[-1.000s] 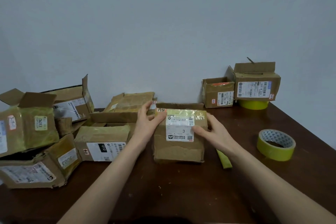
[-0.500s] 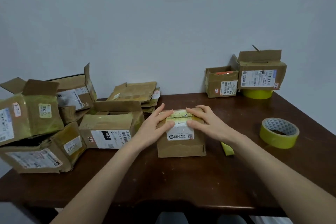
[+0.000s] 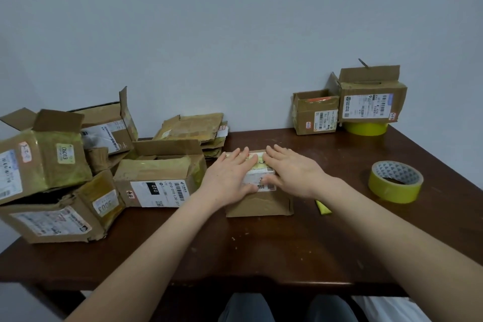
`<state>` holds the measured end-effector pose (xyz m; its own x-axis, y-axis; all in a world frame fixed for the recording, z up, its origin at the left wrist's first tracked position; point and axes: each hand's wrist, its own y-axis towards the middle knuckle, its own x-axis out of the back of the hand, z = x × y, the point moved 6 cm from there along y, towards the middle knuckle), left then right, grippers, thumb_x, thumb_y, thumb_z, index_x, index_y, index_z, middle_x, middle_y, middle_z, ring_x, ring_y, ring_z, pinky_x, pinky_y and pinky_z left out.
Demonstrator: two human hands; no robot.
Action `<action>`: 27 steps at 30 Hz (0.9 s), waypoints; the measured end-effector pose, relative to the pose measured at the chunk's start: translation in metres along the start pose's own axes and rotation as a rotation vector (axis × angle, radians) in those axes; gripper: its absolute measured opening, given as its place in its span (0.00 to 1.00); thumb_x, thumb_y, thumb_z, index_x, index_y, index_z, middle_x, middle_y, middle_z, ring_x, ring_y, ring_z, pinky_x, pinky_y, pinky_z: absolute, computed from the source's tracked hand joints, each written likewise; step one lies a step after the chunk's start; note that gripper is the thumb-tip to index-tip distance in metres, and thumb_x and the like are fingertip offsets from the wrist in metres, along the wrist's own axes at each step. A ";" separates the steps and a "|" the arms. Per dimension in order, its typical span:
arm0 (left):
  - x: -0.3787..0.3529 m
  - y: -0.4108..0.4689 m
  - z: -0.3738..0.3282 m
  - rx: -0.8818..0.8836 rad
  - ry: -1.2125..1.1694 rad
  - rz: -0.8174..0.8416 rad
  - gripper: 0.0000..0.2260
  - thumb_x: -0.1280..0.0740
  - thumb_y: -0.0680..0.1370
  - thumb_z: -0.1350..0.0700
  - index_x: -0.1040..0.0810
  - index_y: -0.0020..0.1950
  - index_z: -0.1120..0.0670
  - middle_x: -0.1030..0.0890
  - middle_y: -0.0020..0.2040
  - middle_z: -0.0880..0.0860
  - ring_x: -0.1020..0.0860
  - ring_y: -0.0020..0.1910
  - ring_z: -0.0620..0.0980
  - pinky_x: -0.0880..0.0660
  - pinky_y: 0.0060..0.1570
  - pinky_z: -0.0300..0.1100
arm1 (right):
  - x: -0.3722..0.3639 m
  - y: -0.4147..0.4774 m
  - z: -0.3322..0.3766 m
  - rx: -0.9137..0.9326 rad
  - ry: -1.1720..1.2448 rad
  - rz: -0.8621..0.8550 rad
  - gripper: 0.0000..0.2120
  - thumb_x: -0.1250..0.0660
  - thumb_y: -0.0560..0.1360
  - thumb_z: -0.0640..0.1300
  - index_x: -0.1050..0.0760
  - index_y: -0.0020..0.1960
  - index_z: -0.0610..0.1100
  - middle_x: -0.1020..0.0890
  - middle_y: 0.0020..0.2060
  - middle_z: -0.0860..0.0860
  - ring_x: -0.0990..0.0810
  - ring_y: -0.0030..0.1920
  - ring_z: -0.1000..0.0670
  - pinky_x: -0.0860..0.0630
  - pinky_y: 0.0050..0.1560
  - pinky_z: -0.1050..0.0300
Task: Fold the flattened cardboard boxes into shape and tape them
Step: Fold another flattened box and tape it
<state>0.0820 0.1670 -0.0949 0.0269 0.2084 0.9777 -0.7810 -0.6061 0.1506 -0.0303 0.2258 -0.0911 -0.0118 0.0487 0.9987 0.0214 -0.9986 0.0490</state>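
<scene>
A small brown cardboard box (image 3: 258, 204) with a white label stands at the middle of the dark wooden table (image 3: 261, 251). My left hand (image 3: 230, 175) lies flat on its top left with straight fingers. My right hand (image 3: 292, 172) lies flat on its top right, fingers straight too. Yellow tape shows on the box top between the two hands. A roll of yellow tape (image 3: 395, 181) lies on the table to the right. A stack of flattened boxes (image 3: 194, 131) sits behind the box, to its left.
Several folded boxes (image 3: 159, 178) crowd the table's left side. Two small boxes (image 3: 315, 112) stand at the back right, one (image 3: 371, 100) on a second yellow tape roll (image 3: 364, 128). A strip of yellow tape (image 3: 322, 208) lies right of the box. The wall is close behind.
Both hands have moved from the box's sides onto its top and now press flat on it. The camera has tilted down, showing the table's near edge.
</scene>
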 end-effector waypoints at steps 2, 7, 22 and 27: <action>0.000 0.000 -0.002 0.000 -0.019 -0.001 0.33 0.40 0.79 0.40 0.52 0.78 0.47 0.52 0.79 0.51 0.53 0.78 0.49 0.55 0.75 0.48 | 0.003 -0.001 0.002 -0.002 -0.002 0.001 0.31 0.48 0.82 0.58 0.50 0.79 0.43 0.49 0.78 0.46 0.53 0.78 0.47 0.52 0.76 0.52; 0.000 0.009 -0.011 -0.029 -0.067 -0.019 0.30 0.40 0.80 0.43 0.50 0.78 0.46 0.51 0.79 0.52 0.53 0.78 0.49 0.55 0.76 0.49 | 0.004 -0.009 0.002 -0.052 -0.013 -0.105 0.27 0.46 0.82 0.53 0.44 0.78 0.43 0.44 0.77 0.45 0.48 0.78 0.47 0.52 0.77 0.51; 0.003 0.015 -0.019 -0.043 -0.033 0.025 0.30 0.41 0.79 0.41 0.49 0.78 0.44 0.50 0.79 0.47 0.51 0.77 0.47 0.53 0.76 0.49 | -0.001 -0.115 -0.146 -0.815 0.173 -0.130 0.22 0.39 0.78 0.42 0.34 0.71 0.44 0.31 0.68 0.45 0.35 0.69 0.43 0.32 0.65 0.47; 0.002 0.013 -0.019 -0.057 -0.129 -0.025 0.30 0.36 0.78 0.43 0.44 0.77 0.44 0.43 0.77 0.50 0.42 0.74 0.50 0.45 0.73 0.47 | -0.031 -0.144 -0.168 -0.825 0.036 -0.048 0.19 0.43 0.77 0.40 0.28 0.66 0.49 0.24 0.66 0.48 0.31 0.70 0.47 0.50 0.76 0.49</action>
<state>0.0601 0.1748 -0.0934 0.1238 0.1198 0.9851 -0.8130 -0.5569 0.1699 -0.2005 0.3642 -0.1304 -0.0262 0.1055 0.9941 -0.7207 -0.6912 0.0544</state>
